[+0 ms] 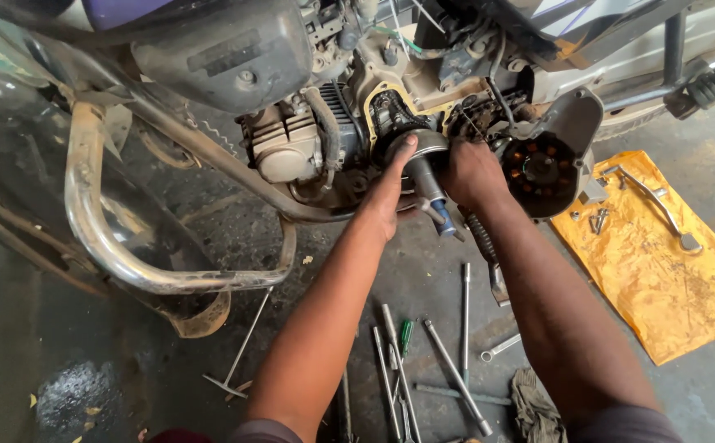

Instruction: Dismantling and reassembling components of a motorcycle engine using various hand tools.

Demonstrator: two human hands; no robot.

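A motorcycle engine (292, 143) stands in front of me with its side cover off. On it sits a round metal flywheel (431, 143) with a grey puller tool (423, 176) screwed into its middle. My left hand (390, 193) grips the flywheel and the puller from the left, thumb up on the rim. My right hand (472, 172) is closed at the flywheel's right side. What its fingers hold is hidden. A blue-tipped handle (444, 223) sticks out below the puller. The removed stator cover (550, 160) hangs to the right on its wires.
A chrome crash guard (95, 213) curves at the left. Several long socket wrenches, a green-handled screwdriver (405, 336) and a rag (534, 406) lie on the concrete floor below my arms. At the right, a yellow sheet (661, 271) holds a kick lever (657, 205) and small bolts.
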